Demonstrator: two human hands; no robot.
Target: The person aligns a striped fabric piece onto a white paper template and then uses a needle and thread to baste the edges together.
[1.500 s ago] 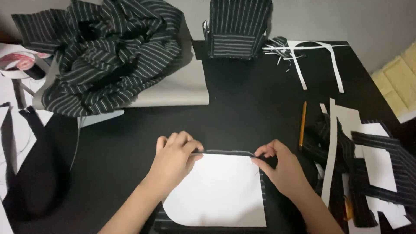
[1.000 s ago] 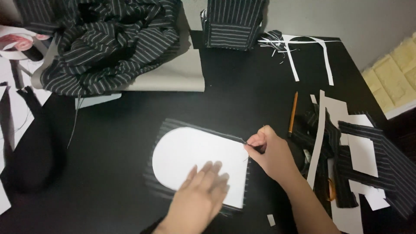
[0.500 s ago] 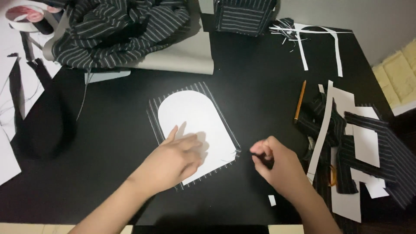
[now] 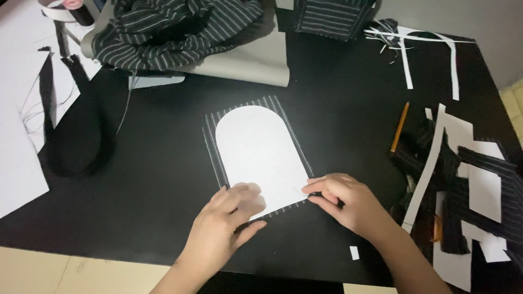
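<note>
Head view of a black worktop (image 4: 348, 103). Near the middle of the front edge lies a white arch-shaped paper pattern (image 4: 259, 147), rounded end toward the far edge, resting on a slightly larger piece of pinstriped dark fabric (image 4: 213, 149) whose striped margin shows around it. The left hand (image 4: 229, 220) lies flat on the pattern's near-left corner, fingers (image 4: 248, 197) spread and released, pressing down rather than gripping. The right hand (image 4: 348, 204) sits at the pattern's near-right corner, fingers (image 4: 321, 188) pinched on a small dark tool (image 4: 339, 203), its tip touching the pattern's edge; what the tool is cannot be told. Toward the right edge lie an orange pencil (image 4: 399, 128) and a pile of white paper offcuts and striped strips (image 4: 474, 185). At the far left corner, a heap of striped cloth (image 4: 174, 27) lies on a grey sheet (image 4: 256, 62). Plain black fabric (image 4: 79, 141) lies near the left edge, beside white paper sheets (image 4: 22, 163).
</note>
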